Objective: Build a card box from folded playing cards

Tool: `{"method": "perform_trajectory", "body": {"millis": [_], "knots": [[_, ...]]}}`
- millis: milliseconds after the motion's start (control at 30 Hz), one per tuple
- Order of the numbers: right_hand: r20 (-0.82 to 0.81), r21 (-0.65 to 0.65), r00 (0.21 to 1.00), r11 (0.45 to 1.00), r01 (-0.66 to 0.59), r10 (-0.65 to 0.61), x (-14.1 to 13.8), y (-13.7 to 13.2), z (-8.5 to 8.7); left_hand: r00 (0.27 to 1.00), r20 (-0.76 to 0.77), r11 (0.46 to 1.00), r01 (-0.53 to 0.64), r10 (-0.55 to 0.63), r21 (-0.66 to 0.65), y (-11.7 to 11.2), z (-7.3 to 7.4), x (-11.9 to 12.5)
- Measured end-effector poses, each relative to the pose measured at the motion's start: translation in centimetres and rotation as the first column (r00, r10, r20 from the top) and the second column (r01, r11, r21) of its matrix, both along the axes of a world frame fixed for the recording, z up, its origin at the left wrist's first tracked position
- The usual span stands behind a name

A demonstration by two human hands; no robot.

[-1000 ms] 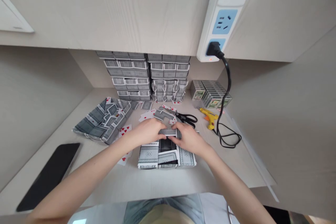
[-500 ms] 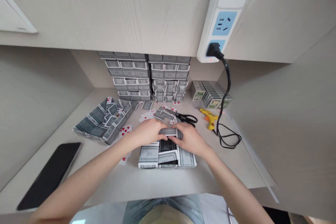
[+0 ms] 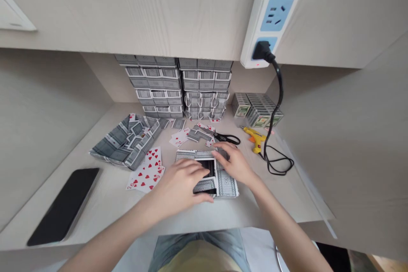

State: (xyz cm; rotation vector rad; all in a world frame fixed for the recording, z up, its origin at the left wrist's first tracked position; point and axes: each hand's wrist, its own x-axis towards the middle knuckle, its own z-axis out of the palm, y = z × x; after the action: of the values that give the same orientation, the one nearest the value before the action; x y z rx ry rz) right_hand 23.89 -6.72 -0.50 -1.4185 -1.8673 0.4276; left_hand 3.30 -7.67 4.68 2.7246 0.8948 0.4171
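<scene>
A box built from grey-backed playing cards (image 3: 227,183) lies on the desk in front of me, with a dark opening in its top. My left hand (image 3: 181,180) rests over its left part, fingers stretched across the opening and thumb spread towards the near side, holding nothing. At the far right corner is my right hand (image 3: 234,163), its thumb and fingers apart against the top and its far edge. Part of the box is hidden under both hands. Just beyond it lie cut grey card pieces (image 3: 199,133), loose playing cards (image 3: 179,137) and black scissors (image 3: 227,138).
A card-built tray (image 3: 117,146) with folded cards stands left, beside heart cards (image 3: 148,174) and a black phone (image 3: 63,206). Stacked card boxes (image 3: 156,83) rise behind. Right are a yellow glue gun (image 3: 256,138), packed card decks (image 3: 259,110) and a power strip (image 3: 276,15) with hanging cable.
My left hand has moved nearer and down from the box's far edge onto its left part. My right hand has shifted slightly right and away from the left one. The view has tilted slightly.
</scene>
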Motion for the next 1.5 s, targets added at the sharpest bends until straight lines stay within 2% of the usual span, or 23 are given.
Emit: {"method": "perform_trajectory", "body": {"millis": [100,167,500,667,767,967,1100,1333,1500], "knots": [[-0.025,-0.002,1.000,1.000,0.008,-0.008,-0.1,0.1,-0.8,0.999,0.029,0.999,-0.027,0.026,0.032,-1.1,-1.8,0.0],[-0.035,-0.012,0.999,1.000,-0.002,0.002,-0.2,0.2,-1.1,0.998,0.062,1.000,-0.022,0.021,0.019,-1.3,-2.4,-0.1],[-0.148,0.000,0.989,1.000,0.011,-0.011,-0.3,0.3,-1.1,0.991,0.137,0.999,0.002,0.005,-0.053,-1.6,-3.0,0.3],[-0.160,-0.010,0.987,1.000,0.023,-0.025,-0.4,0.3,-1.3,0.982,0.182,0.998,-0.050,0.054,-0.027,-2.0,-3.6,0.6],[-0.163,-0.016,0.986,0.999,0.028,-0.031,-0.4,0.3,-1.3,0.980,0.186,0.997,-0.067,0.072,-0.030,-2.2,-3.7,0.9],[-0.195,-0.009,0.980,0.999,0.043,-0.044,-0.5,0.5,-1.4,0.989,0.138,0.996,-0.032,0.043,-0.081,-2.2,-3.3,1.5],[-0.250,-0.014,0.965,0.997,0.081,-0.082,-0.3,0.3,-1.4,0.992,0.120,0.997,-0.018,0.026,-0.070,-2.2,-3.0,1.2],[-0.398,-0.202,0.879,0.960,0.195,-0.263,-0.1,0.0,-1.6,0.997,0.078,1.000,-0.026,0.026,-0.005,-2.0,-3.0,0.3],[-0.453,-0.251,0.851,0.954,0.165,-0.266,-0.2,0.2,-2.6,0.989,0.142,0.999,-0.024,0.030,-0.042,-2.0,-3.4,0.2]]}}
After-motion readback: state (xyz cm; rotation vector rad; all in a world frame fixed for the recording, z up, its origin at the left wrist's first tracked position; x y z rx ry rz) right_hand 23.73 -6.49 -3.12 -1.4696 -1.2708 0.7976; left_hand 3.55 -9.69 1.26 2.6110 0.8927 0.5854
